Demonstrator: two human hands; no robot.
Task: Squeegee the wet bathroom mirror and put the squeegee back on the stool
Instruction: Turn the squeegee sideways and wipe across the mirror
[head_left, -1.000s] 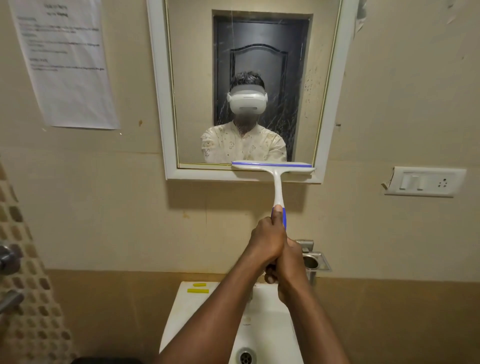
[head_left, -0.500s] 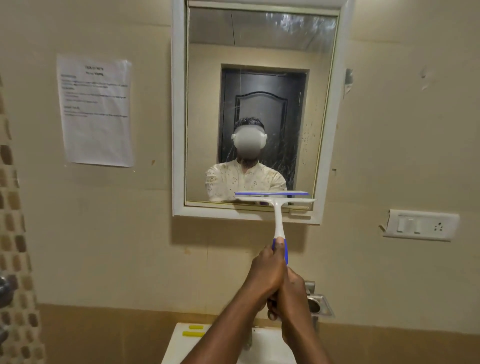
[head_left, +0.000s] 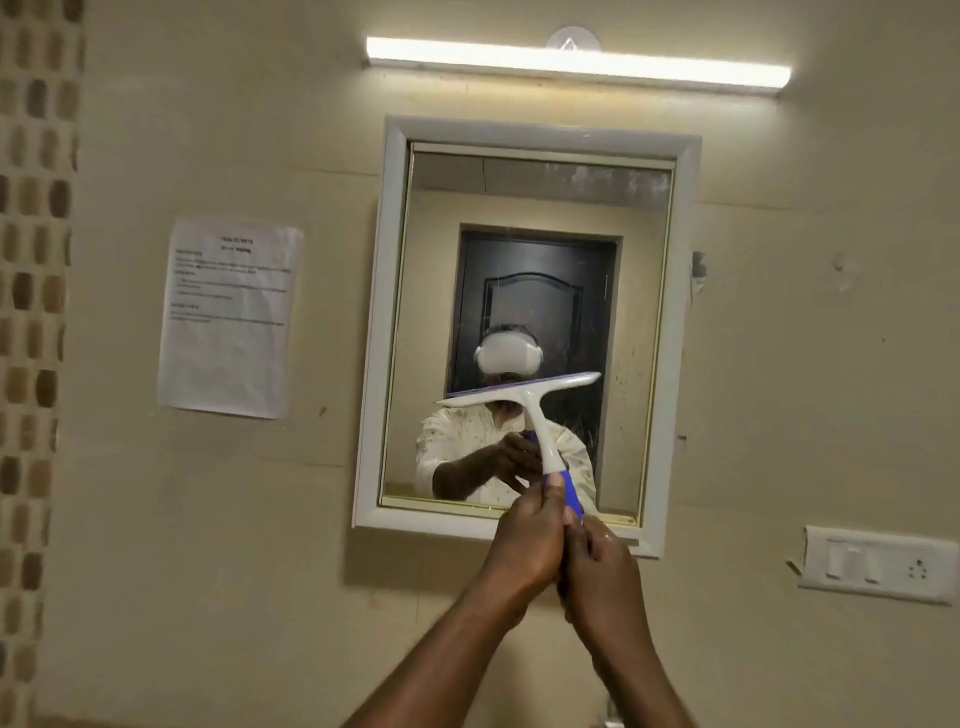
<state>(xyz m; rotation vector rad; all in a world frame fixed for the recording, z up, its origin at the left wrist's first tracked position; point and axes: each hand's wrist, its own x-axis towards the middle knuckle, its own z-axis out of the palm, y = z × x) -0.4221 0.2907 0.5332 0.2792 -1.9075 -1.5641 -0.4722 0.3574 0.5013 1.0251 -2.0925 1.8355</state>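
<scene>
Nearest the camera, two bare forearms rise from the bottom edge and meet in front of the wall just under the mirror's lower right corner. The left hand (head_left: 524, 540) is wrapped around the blue grip of the squeegee (head_left: 535, 415), thumb lying up along it. The right hand (head_left: 597, 566) is curled closed beside and partly behind the left, touching it; its fingers close on the bottom end of the same grip.

There is one squeegee. Its white neck leans up and to the left from the two hands, and its white head with a blue blade strip lies across the lower middle of the mirror (head_left: 524, 208), tilted with the right end higher. Whether the blade touches the glass cannot be told.

There is one mirror, in a white frame (head_left: 387, 332), hung on a beige wall (head_left: 805, 364). Specks and streaks show on the glass, thickest toward its right edge and lower part. It reflects a dark panelled door, a person in a pale patterned shirt, and the two hands.

On the wall there is one printed paper sheet (head_left: 228, 317) left of the frame, text too small to read, one white switch plate (head_left: 878, 564) to the lower right, and one lit tube light (head_left: 576, 65) above the top edge. A strip of mosaic tiles (head_left: 31, 312) runs down the far left. No containers are in view.
</scene>
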